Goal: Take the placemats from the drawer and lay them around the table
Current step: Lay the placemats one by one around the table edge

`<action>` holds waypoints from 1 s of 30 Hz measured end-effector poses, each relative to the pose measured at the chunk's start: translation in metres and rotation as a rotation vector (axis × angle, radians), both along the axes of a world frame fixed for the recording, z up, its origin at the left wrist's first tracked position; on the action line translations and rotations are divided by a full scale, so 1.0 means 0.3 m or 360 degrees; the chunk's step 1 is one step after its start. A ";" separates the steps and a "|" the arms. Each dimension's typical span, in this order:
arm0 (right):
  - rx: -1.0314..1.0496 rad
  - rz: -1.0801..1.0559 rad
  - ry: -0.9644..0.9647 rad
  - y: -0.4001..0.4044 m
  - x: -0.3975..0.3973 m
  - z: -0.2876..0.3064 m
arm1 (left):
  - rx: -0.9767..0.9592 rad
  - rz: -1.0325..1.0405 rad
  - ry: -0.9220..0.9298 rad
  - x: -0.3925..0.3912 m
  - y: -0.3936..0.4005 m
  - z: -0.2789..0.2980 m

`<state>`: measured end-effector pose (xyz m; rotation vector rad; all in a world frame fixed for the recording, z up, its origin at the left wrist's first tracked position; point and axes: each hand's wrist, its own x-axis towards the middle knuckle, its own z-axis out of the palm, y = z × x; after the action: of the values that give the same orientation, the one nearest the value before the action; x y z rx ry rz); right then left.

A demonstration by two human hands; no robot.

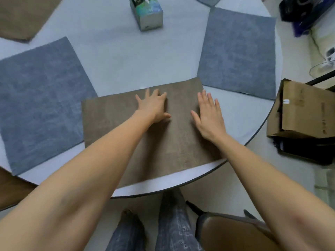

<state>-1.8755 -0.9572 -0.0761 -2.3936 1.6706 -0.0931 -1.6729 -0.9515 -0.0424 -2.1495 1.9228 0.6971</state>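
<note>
A brown placemat (112, 122) lies flat at the near edge of the round white table (116, 57). My left hand (154, 105) and my right hand (209, 115) both rest flat on it with fingers spread, holding nothing. A blue-grey placemat (39, 102) lies to its left and another blue-grey placemat (239, 51) to its right. Another brown placemat (23, 17) lies at the far left, and a corner of a blue-grey one (208, 0) shows at the top. The drawer is out of view.
A tissue box (147, 12) stands near the table's middle. An open cardboard box (304, 109) sits on the floor to the right. A chair seat (232, 232) is at my lower right, beside my legs. A brown surface (12, 189) shows at the lower left.
</note>
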 end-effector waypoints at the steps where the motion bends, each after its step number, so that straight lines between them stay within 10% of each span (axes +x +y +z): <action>1: -0.0020 0.0099 0.0031 -0.061 0.027 -0.003 | 0.0068 0.0047 0.0019 0.003 -0.021 -0.009; 7: 0.0074 0.0559 0.0194 -0.283 0.105 -0.093 | 0.0295 0.0268 0.0164 -0.012 -0.071 -0.047; 25: 0.0116 0.0069 0.0411 -0.310 0.141 -0.062 | 0.0080 0.0153 0.0129 0.131 -0.054 -0.010; 30: 0.0275 0.0483 -0.0101 -0.161 0.437 0.049 | -0.0164 0.0480 0.0064 0.425 0.032 0.029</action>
<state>-1.7443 -1.0055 -0.0615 -2.4502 1.2178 0.0240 -1.5452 -0.9418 -0.0336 -2.5402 1.7037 0.7085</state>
